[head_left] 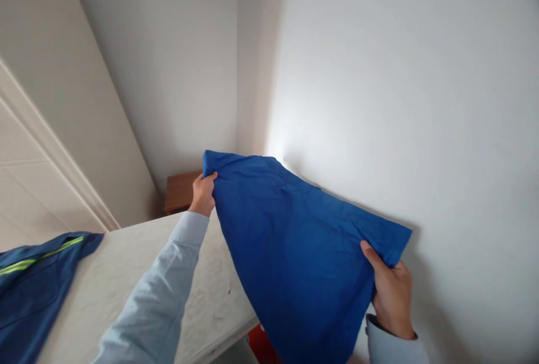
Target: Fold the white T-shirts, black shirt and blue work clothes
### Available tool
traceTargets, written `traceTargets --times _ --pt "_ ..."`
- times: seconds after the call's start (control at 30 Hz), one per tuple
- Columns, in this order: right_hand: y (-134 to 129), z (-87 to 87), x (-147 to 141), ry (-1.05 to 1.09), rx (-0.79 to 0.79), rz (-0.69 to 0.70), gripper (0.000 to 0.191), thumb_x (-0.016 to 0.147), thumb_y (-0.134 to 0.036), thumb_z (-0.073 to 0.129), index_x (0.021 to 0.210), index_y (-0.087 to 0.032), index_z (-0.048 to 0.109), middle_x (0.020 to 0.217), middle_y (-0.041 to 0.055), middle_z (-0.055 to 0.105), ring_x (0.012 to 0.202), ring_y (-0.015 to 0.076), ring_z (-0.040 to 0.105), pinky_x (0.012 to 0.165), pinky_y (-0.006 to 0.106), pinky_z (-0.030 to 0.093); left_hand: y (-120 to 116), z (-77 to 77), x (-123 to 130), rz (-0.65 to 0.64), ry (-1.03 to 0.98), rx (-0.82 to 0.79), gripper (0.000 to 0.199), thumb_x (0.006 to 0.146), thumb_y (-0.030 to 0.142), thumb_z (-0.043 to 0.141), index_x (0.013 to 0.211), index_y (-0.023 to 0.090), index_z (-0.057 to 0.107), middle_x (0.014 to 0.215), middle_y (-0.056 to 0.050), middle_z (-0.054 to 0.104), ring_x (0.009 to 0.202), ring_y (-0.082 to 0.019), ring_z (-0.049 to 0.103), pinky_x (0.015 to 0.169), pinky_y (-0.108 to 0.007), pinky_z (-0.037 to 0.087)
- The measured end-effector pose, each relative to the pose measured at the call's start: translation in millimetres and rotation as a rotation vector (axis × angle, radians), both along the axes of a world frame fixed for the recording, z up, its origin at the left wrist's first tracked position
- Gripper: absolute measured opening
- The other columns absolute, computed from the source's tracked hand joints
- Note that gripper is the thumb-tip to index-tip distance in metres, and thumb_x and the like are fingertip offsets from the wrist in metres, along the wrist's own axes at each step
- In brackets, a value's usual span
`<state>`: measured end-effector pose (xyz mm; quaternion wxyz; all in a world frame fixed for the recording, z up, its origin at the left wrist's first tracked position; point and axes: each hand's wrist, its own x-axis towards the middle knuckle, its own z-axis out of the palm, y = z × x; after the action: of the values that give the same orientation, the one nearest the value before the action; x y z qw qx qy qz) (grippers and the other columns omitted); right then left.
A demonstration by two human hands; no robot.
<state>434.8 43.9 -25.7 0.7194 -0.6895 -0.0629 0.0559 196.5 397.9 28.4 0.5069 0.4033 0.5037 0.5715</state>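
A plain blue garment (295, 240) hangs stretched between my two hands, with creases and a slanting upper edge; its lower end runs out of view. I cannot tell what kind of garment it is. My left hand (204, 192) is closed on its upper left corner, thumb in front. Lower down and nearer to me, my right hand (391, 291) pinches the right side, just below the pointed right corner. The fingers behind the cloth are partly hidden.
A pale table (206, 274) stands below the garment. Dark blue clothing (42, 285) with yellow-green stripes lies at its left. Beyond are a brown wooden piece of furniture (181, 190) and white walls (379, 72). Something red (263, 344) shows under the table edge.
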Motion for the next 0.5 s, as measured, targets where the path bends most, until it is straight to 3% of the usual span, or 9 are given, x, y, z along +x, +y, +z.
traceTargets --times 0.1,0.2,0.27,0.33,0.4,0.5 --pt "15 -36.9 5 0.198 0.084 0.1 0.065 0.058 -0.049 0.084 0.113 -0.016 0.07 0.109 0.0107 0.077 0.104 0.0349 0.072 0.088 0.047 0.063 15 -22.4 4 0.074 0.25 0.007 0.035 0.077 0.019 0.061 0.11 0.008 0.065 0.106 -0.018 0.07 0.108 -0.032 0.066 0.094 -0.048 0.053" --pt "2 -89.9 -3 0.328 0.094 0.293 0.053 0.062 -0.05 0.079 0.105 -0.021 0.069 0.105 0.0086 0.078 0.101 0.034 0.073 0.084 0.048 0.064 4 -59.5 5 0.165 0.406 0.14 0.055 0.079 0.016 0.058 0.133 0.009 0.053 0.145 -0.023 0.05 0.145 -0.034 0.036 0.117 -0.052 0.032" --pt "-17 -122.2 -8 0.388 0.109 0.247 0.048 0.057 -0.049 0.083 0.095 -0.024 0.067 0.096 0.0058 0.078 0.093 0.0332 0.074 0.081 0.049 0.064 -12 -88.7 9 0.021 0.697 0.407 0.053 0.087 0.021 0.053 0.138 0.007 0.05 0.151 -0.025 0.044 0.148 -0.033 0.033 0.121 -0.051 0.029" --pt "-36 -138.3 -11 0.42 0.098 0.128 0.051 0.052 -0.049 0.085 0.093 -0.028 0.063 0.091 0.0031 0.077 0.092 0.0335 0.074 0.084 0.053 0.063 -30 -115.6 18 -0.172 0.912 0.543 0.044 0.091 0.024 0.052 0.131 0.007 0.058 0.15 -0.025 0.047 0.148 -0.035 0.034 0.121 -0.051 0.03" --pt "-45 -130.1 -13 0.299 0.061 0.038 0.058 0.052 -0.05 0.086 0.1 -0.029 0.06 0.105 0.004 0.074 0.109 0.0349 0.069 0.097 0.056 0.058 -47 -136.0 28 -0.33 1.06 0.64 0.046 0.095 0.032 0.05 0.134 0.009 0.058 0.154 -0.022 0.044 0.151 -0.035 0.027 0.122 -0.053 0.028" --pt "-39 -79.7 -19 -0.105 -0.01 -0.007 0.066 0.064 -0.053 0.081 0.119 -0.026 0.057 0.135 0.0103 0.062 0.133 0.0363 0.052 0.113 0.057 0.043 -69 -153.1 42 -0.54 1.195 0.747 0.059 0.099 0.048 0.045 0.146 0.012 0.049 0.16 -0.019 0.036 0.153 -0.034 0.021 0.121 -0.055 0.027"
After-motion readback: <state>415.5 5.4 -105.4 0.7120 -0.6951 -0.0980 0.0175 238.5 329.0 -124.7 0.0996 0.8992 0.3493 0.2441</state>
